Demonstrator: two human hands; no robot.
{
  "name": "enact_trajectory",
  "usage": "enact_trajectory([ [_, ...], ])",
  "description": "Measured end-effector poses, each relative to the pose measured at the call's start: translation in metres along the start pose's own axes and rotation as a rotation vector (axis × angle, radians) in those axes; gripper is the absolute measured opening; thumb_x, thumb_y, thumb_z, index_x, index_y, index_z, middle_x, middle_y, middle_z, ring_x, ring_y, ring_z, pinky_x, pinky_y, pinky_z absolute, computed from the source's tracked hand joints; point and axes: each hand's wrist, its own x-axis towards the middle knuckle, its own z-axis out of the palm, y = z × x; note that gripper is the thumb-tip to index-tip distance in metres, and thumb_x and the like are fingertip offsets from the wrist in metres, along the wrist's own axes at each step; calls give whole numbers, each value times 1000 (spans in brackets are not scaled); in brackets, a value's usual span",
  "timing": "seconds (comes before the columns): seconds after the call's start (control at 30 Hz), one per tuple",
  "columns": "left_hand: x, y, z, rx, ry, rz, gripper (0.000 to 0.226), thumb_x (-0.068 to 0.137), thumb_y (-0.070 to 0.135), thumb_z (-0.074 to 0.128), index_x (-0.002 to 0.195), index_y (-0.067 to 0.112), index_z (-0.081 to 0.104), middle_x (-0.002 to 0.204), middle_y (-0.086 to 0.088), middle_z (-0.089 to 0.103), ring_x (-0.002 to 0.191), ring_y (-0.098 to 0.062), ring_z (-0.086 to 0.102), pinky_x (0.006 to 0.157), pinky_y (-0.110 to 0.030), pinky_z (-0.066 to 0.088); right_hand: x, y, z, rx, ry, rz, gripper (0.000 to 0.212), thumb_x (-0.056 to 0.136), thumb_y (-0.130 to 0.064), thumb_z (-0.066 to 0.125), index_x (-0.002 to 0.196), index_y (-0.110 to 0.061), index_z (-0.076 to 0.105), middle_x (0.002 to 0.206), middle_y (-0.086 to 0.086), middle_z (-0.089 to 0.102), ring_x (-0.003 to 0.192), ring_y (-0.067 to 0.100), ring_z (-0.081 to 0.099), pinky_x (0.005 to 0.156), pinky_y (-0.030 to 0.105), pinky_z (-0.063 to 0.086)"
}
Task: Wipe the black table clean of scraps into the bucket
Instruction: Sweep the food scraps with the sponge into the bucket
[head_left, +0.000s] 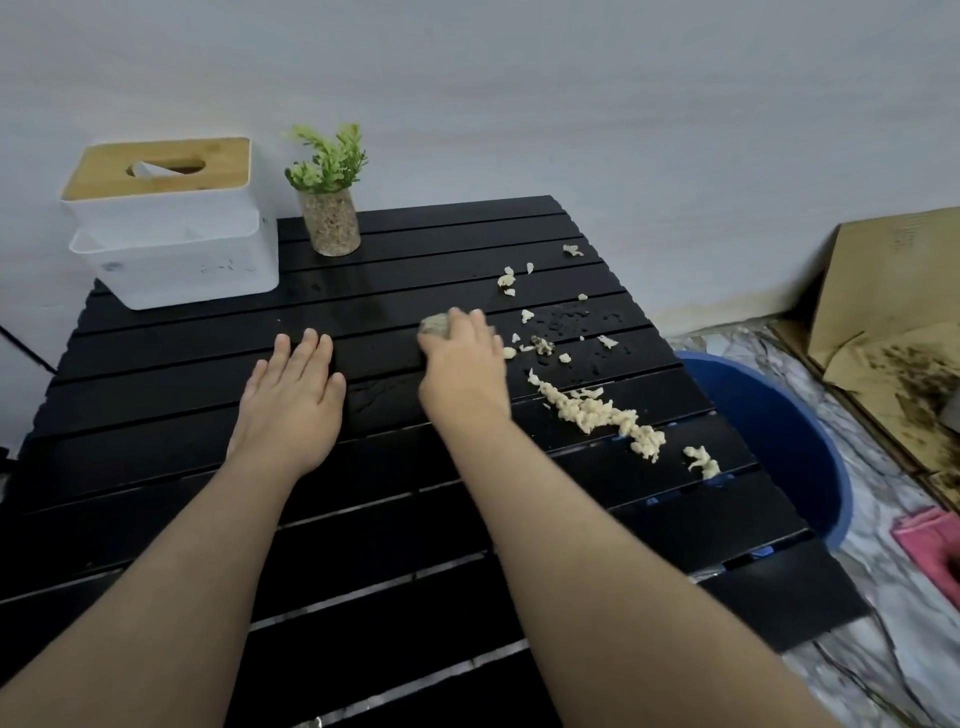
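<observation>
**Operator:** Since the scraps (597, 410) are the item to be moved, where do they lie on the black table (363, 519)?

**Technician:** They occupy the right-hand part of the slatted top. A dense pale band runs diagonally from mid-table down toward the right edge, ending in a small clump just beside that edge. Loose bits are scattered farther back, toward the far right corner, among water droplets.

**Operator:** And the bucket (779, 431)?

**Technician:** Blue, on the floor, directly under and beyond the right edge of the table. The band's long axis points roughly toward it.

**Operator:** Which hand is nearer?

**Technician:** The right hand (462, 358). It sits just left of the scattered bits and behind-left of the dense band, fingers curled over a greyish wad (434, 325), apparently a cloth or sponge; it is blurred, so the material cannot be confirmed. The scraps therefore lie to its right, between it and the bucket.

**Operator:** Left hand (291, 395)?

**Technician:** Flat, fingers spread, palm down on the slats, well apart from the scraps, holding nothing. It probably braces the table.

**Operator:** Requirement for the coming stroke?

**Technician:** In my judgement, a rightward sweep along the band, over the edge. The slat gaps may catch fragments.
</observation>
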Motion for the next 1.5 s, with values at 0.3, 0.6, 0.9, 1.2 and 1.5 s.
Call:
enact_trajectory([
  [0.3, -4, 6, -12, 1, 1, 4, 53, 95, 32, 23, 144, 14, 17, 156, -4, 13, 144, -22, 1, 117, -41, 1, -130, 54, -64, 239, 42, -205, 44, 82, 5, 55, 118, -19, 62, 143, 15, 43, 136, 33, 34, 112, 39, 28],
  [0.6, -82, 135, 20, -124, -42, 177, 56, 94, 39, 18, 145, 18, 13, 157, 0, 9, 144, -17, -2, 116, -36, -3, -231, 138, -76, 98, -51, -501, 39, 94, -10, 35, 115, -23, 65, 137, 9, 52, 134, 26, 40, 108, 44, 38],
  [0.9, -85, 138, 26, -6, -58, 158, 57, 93, 41, 14, 145, 18, 9, 157, 1, 5, 144, -18, -4, 117, -38, -1, -157, 181, -107, 121, -14, -395, 37, 88, 4, 52, 121, -12, 60, 141, 19, 43, 134, 33, 36, 112, 43, 33],
  [1.2, -83, 135, 30, -25, -45, 165, 57, 93, 42, 14, 145, 19, 11, 157, 1, 6, 144, -17, -4, 116, -37, -3, -210, 189, -81, 191, -197, -705, 50, 77, 12, 55, 119, -14, 61, 140, 18, 47, 137, 30, 34, 110, 51, 33],
  [1.5, -59, 127, 6, -105, 85, 151, 48, 94, 36, 27, 139, 20, 34, 145, -3, 40, 135, -24, 31, 108, -46, 23, -133, 192, -114, 484, -99, -356, 34, 91, -2, 53, 120, -18, 61, 140, 6, 46, 131, 15, 41, 111, 23, 31],
])
